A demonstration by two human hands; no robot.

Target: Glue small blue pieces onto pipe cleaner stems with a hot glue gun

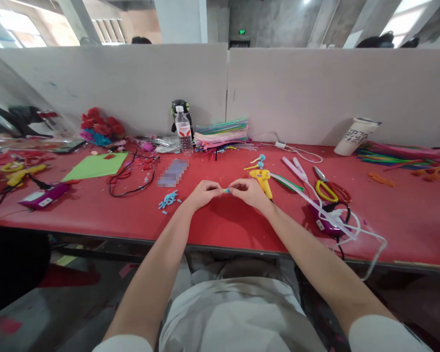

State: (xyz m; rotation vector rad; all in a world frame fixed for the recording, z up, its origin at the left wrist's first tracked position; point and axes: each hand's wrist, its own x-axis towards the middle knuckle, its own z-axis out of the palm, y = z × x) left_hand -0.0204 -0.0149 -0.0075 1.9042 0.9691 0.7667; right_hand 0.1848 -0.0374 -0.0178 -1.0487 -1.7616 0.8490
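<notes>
Between my two hands, over the red table [220,230], is a small blue and yellow piece [226,190]. My left hand [206,192] pinches its yellow end. The blue end is between the closed fingertips of my right hand [247,190]. A yellow glue gun [264,183] lies just behind and beside my right hand. Past it are small blue pieces with yellow stems [260,161]. To the left of my left hand sits a pile of short blue pieces [167,200].
Behind stand a water bottle [184,132] and bundled pipe cleaners [222,134]. Scissors [326,188], a pink tool [296,169] and a purple power strip [326,220] with white cables lie right. A paper cup [355,137] leans far right; green paper [93,166] lies left.
</notes>
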